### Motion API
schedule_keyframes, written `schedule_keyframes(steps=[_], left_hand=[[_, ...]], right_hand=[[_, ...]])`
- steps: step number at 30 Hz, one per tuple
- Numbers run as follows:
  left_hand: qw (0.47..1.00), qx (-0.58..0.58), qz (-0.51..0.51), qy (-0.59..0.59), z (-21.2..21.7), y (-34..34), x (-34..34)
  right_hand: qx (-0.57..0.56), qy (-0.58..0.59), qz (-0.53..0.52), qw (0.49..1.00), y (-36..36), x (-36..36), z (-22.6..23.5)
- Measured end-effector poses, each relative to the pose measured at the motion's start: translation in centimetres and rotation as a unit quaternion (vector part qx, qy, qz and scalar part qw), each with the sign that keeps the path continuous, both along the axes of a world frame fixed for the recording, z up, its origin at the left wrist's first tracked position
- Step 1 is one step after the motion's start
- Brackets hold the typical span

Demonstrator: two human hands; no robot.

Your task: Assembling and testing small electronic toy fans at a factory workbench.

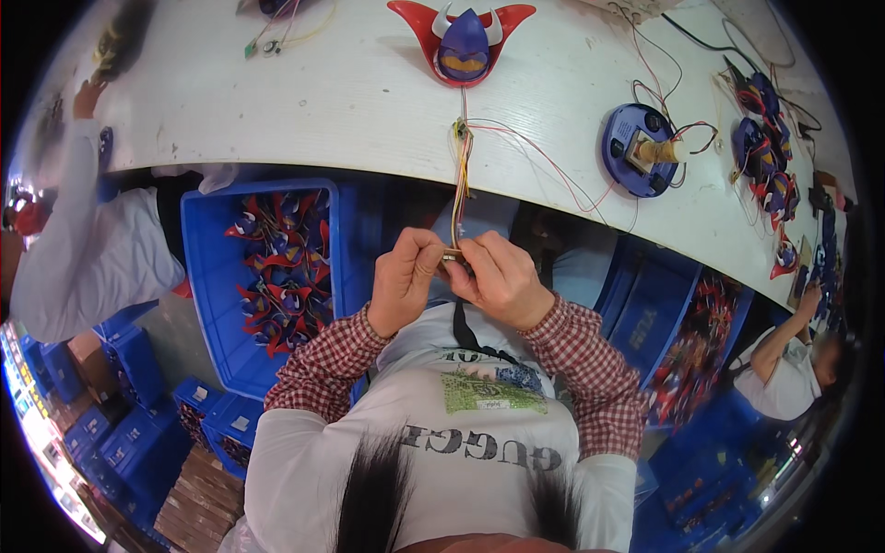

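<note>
My left hand [406, 281] and my right hand [502, 278] meet in front of my chest, just off the table's near edge. Both are closed, pinching a small flat part [451, 255] between thumbs and fingers; it is too small and too covered to name. A bundle of brown, yellow and dark wires [456, 207] runs from it over the table edge. The wires lead past a small joint with thin red wires to a toy head [463, 51]. That head is purple with white horns and a red, wing-like collar, and it lies on the table.
On the white table [323, 101] a round purple base [636, 152] with a motor-like part and wires lies at right. More toy heads [765, 138] lie further right. A blue bin [217, 313] holding toy heads stands at my left. People work on both sides.
</note>
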State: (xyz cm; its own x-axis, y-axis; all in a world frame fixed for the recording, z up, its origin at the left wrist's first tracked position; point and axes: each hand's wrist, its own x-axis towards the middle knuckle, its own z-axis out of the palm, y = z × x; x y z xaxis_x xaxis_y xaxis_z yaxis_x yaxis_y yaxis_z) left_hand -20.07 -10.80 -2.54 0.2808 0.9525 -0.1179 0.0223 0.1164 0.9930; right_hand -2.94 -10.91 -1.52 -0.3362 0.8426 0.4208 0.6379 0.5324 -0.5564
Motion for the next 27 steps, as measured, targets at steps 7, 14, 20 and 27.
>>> schedule_keyframes(steps=[7,14,20,27], left_hand=[[0.996,-0.067,-0.004,-0.059,-1.8,0.7,-0.4],[0.994,-0.078,-0.07,-0.002,-1.8,1.5,-1.6],[0.919,0.291,0.022,0.265,1.2,4.8,-1.0],[0.899,0.288,-0.064,0.323,3.8,13.1,0.9]], right_hand=[[-0.306,0.214,-0.157,0.914,-3.1,1.7,-4.7],[-0.344,0.315,-0.089,0.88,1.7,0.9,-11.0],[-0.251,0.283,-0.04,0.925,1.8,0.3,-8.9],[-0.294,0.33,-0.041,0.896,0.1,1.5,-6.8]])
